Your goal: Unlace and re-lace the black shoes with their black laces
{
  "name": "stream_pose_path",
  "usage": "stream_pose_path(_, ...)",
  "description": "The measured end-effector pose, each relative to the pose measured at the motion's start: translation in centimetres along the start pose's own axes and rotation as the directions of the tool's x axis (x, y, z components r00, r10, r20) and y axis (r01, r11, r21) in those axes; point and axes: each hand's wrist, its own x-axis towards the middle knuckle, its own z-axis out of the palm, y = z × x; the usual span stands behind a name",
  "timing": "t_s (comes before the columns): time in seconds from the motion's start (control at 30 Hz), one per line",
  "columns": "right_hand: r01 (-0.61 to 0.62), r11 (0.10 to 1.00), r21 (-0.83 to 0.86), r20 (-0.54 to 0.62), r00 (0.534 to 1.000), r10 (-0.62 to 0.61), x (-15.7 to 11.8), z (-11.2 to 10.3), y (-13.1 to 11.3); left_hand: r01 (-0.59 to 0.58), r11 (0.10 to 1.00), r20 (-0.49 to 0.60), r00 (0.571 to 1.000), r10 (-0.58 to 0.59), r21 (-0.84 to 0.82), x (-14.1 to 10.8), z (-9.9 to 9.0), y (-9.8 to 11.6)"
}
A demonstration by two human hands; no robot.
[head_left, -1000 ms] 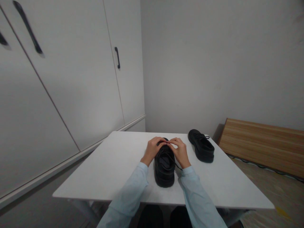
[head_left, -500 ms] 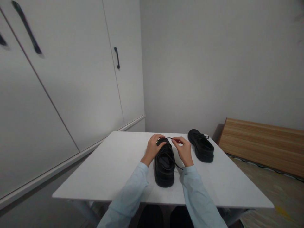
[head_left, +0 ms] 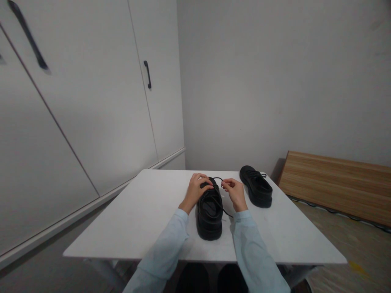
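A black lace-up shoe [head_left: 209, 221] stands on the white table in front of me, its heel toward me. Over its lacing, my left hand [head_left: 195, 189] is closed in a pinch at the eyelets; what the fingertips grip is too small to make out. Just right of the shoe, my right hand [head_left: 234, 191] pinches a black shoelace [head_left: 218, 178], which arches across from the shoe's front. A second loose lace end trails from the shoe's right side toward my right wrist. Farther right sits the other black shoe [head_left: 258, 188], with its laces looped on top.
The white table [head_left: 122, 228] reaches toward the corner of the room. White cabinets [head_left: 91, 101] with dark handles line the left side. A wood-grain board [head_left: 332, 183] leans by the grey wall at right, with a cable along its lower edge.
My right hand has lowered slightly, and the lace between the hands now bends in a tighter arch. My left thumb has drawn closer to its fingers. The view has shifted a little.
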Motion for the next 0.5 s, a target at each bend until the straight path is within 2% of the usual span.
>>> stream_pose_path(0.5,-0.087,0.996,0.023,0.036,0.996,0.086,-0.6,0.6,-0.4,-0.104,0.992,0.116,0.989,0.096,0.065,0.1,0.6,-1.2)
